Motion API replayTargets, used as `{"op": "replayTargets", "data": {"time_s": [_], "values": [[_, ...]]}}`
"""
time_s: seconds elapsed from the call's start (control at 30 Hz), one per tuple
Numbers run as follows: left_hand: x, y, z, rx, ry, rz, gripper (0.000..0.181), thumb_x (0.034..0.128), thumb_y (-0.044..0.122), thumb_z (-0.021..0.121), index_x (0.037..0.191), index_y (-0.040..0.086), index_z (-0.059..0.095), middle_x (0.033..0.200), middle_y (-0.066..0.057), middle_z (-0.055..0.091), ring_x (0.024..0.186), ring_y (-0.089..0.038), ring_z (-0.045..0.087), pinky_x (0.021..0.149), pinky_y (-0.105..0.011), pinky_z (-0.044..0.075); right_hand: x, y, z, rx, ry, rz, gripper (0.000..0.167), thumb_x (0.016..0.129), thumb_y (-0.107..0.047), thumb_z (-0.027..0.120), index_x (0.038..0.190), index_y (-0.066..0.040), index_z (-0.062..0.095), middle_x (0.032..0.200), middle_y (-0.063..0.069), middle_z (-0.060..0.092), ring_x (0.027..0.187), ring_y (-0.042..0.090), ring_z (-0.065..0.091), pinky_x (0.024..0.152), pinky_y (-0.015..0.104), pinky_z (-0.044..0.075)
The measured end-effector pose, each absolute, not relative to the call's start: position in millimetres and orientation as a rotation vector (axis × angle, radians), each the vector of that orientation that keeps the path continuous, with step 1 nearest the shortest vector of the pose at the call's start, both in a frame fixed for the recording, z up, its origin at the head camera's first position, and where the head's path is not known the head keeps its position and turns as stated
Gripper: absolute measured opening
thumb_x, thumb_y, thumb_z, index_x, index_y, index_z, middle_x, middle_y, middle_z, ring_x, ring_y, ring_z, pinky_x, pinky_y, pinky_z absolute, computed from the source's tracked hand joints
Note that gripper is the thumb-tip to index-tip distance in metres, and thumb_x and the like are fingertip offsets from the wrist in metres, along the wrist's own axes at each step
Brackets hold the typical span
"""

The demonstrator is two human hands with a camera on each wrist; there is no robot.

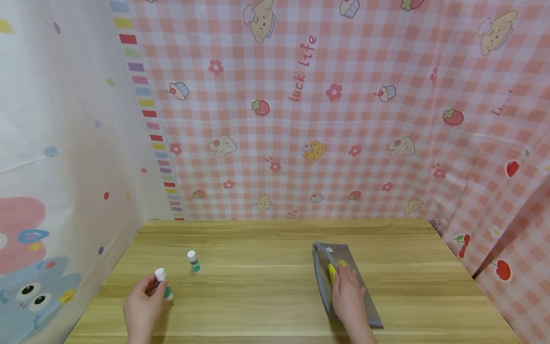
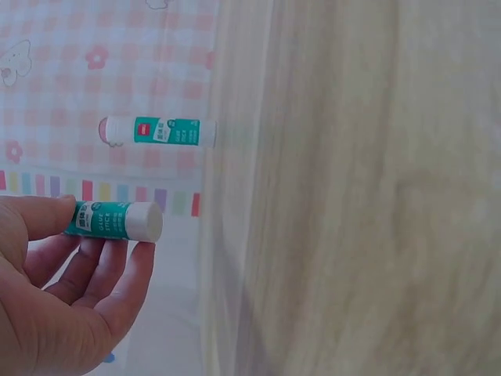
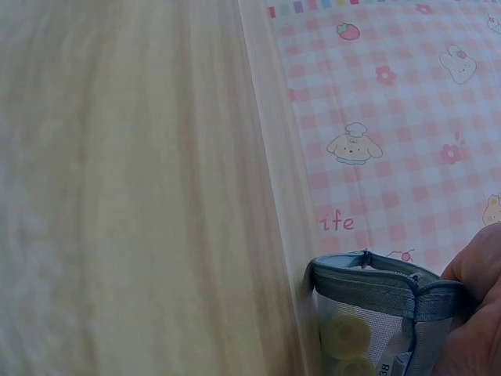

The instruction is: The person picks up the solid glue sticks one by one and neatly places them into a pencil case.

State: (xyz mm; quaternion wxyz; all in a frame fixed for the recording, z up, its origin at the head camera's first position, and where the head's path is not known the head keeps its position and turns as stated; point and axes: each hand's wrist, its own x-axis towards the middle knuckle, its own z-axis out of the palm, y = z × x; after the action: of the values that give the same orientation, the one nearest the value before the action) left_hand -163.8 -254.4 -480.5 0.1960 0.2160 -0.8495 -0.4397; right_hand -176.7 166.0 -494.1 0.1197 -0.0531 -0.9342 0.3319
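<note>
My left hand (image 1: pixel 143 303) pinches a white-capped glue stick (image 1: pixel 168 289) with a green label between thumb and fingers. The stick tilts, its lower end at or just above the table; contact cannot be told. Behind it stands a second glue stick (image 1: pixel 195 263), apart from the hand. On the right, a grey mesh zip pouch (image 1: pixel 373 315) lies on the table, and my right hand (image 1: pixel 349 298) rests on it with fingers extended. Yellow items (image 1: pixel 333 272) show in the pouch beside the fingers. The right wrist view shows round yellowish ends (image 3: pixel 348 337) through the mesh.
The wooden table (image 1: pixel 258 296) reaches back to a pink checked cloth (image 1: pixel 279 129). A white dotted cloth (image 1: pixel 86 143) hangs on the left, and the checked cloth folds along the right side. Bare tabletop lies between the two hands.
</note>
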Motion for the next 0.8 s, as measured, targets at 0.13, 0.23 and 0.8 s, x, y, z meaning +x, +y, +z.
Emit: {"op": "replayTargets", "data": {"time_s": [0.13, 0.23, 0.8], "values": [[-164, -251, -478, 0.576, -2.38, -1.208, 0.032, 0.093, 0.01, 0.067, 0.118, -0.01, 0.063, 0.108, -0.027, 0.066, 0.09, -0.03, 0.062, 0.058, -0.01, 0.041, -177, 166, -494, -0.157, -2.733, 0.966, 0.039, 0.103, -0.007, 0.042, 0.133, 0.016, 0.048, 0.139, 0.041, 0.039, 0.131, 0.058, 0.033, 0.096, 0.082, 0.023], [-163, -249, -477, 0.558, -2.379, -1.19, 0.031, 0.0922, 0.009, 0.068, 0.117, -0.009, 0.064, 0.106, -0.025, 0.067, 0.086, -0.027, 0.062, 0.058, -0.011, 0.043, -177, 166, -494, -0.16, -2.735, 0.965, 0.039, 0.103, -0.007, 0.042, 0.134, 0.016, 0.048, 0.14, 0.04, 0.04, 0.131, 0.058, 0.034, 0.097, 0.082, 0.023], [-164, -227, -470, 0.409, -2.427, -1.248, 0.03, 0.0934, 0.01, 0.067, 0.117, -0.009, 0.064, 0.107, -0.024, 0.067, 0.091, -0.031, 0.063, 0.064, -0.014, 0.047, -178, 167, -500, -0.135, -2.657, 0.985, 0.037, 0.102, -0.006, 0.042, 0.131, 0.016, 0.051, 0.135, 0.042, 0.043, 0.128, 0.06, 0.036, 0.093, 0.085, 0.022]]}}
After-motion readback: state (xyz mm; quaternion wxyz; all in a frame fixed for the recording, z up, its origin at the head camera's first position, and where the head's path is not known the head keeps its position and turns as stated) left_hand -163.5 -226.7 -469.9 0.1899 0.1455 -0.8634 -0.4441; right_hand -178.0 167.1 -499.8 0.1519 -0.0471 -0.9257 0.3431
